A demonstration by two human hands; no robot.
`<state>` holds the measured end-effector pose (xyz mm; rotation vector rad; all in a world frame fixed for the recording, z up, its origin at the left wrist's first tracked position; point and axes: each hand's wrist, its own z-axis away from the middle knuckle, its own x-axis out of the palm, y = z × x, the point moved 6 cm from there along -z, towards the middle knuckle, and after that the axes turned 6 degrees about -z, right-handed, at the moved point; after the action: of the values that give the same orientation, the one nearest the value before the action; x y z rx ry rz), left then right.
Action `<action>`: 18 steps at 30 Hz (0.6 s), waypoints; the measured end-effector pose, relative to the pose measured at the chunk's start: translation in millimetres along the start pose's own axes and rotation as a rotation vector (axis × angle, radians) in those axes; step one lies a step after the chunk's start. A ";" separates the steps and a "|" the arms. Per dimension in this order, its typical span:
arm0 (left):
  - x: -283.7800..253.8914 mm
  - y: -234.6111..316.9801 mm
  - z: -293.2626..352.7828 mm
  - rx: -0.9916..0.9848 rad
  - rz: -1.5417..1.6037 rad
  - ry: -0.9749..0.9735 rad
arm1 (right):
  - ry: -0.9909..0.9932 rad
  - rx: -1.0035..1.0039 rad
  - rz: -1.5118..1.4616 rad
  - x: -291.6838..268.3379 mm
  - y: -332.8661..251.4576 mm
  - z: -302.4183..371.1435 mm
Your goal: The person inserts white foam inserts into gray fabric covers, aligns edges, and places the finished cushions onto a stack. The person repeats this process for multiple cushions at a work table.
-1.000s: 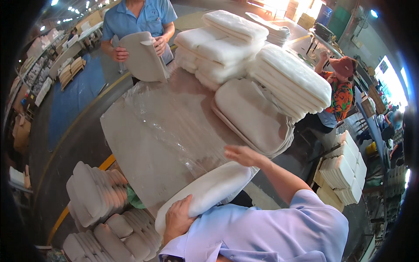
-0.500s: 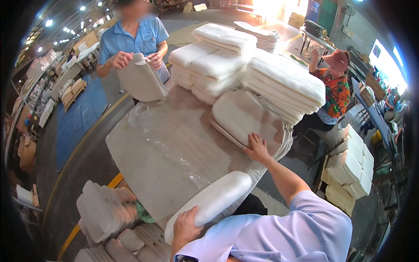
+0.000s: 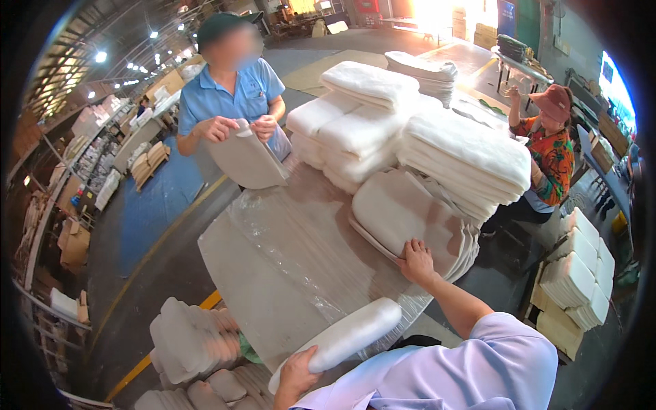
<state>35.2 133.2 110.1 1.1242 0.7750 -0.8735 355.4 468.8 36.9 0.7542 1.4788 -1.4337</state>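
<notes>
A long white padded cushion [image 3: 355, 335] lies along the table's near edge, its near end gripped by my left hand [image 3: 298, 376]. To the right, a stack of beige, rounded fabric covers [image 3: 403, 212] sits on the table. My right hand [image 3: 417, 262] rests on the near edge of its top pieces, fingers stretched out; its thumb is partly hidden at the edge. Tall piles of thick white padding [image 3: 465, 154] stand just behind that stack.
The table [image 3: 273, 253] has a clear plastic sheet over it. Across it, a co-worker in blue [image 3: 229, 102] holds a beige cover [image 3: 246, 160]. A co-worker with a reddish cap [image 3: 547, 137] is at the right. Stacked beige pieces [image 3: 184, 338] stand lower left, white stacks [image 3: 577, 266] lower right.
The whole view has shifted, so the table and stacks appear farther right and lower. The cushion in my left hand has tipped more onto its side. My right hand stays at the covers' edge.
</notes>
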 end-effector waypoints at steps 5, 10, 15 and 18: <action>0.0 -6.2 -6.6 -0.019 -0.013 -0.003 | 0.012 -0.078 -0.027 -3.6 12.1 -3.2; 2.8 -14.9 -5.1 -0.036 0.035 0.000 | -0.015 -0.075 0.012 -8.9 -1.9 0.1; 8.1 -15.4 -13.3 0.009 0.111 -0.012 | -0.032 -0.027 0.051 -15.7 -6.5 2.4; 3.1 -13.6 -9.2 0.009 0.074 -0.006 | -0.070 0.025 0.065 -9.4 -20.0 3.0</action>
<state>23.8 138.8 99.3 1.1511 0.7210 -0.8188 341.7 464.6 54.0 0.7532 1.3739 -1.4172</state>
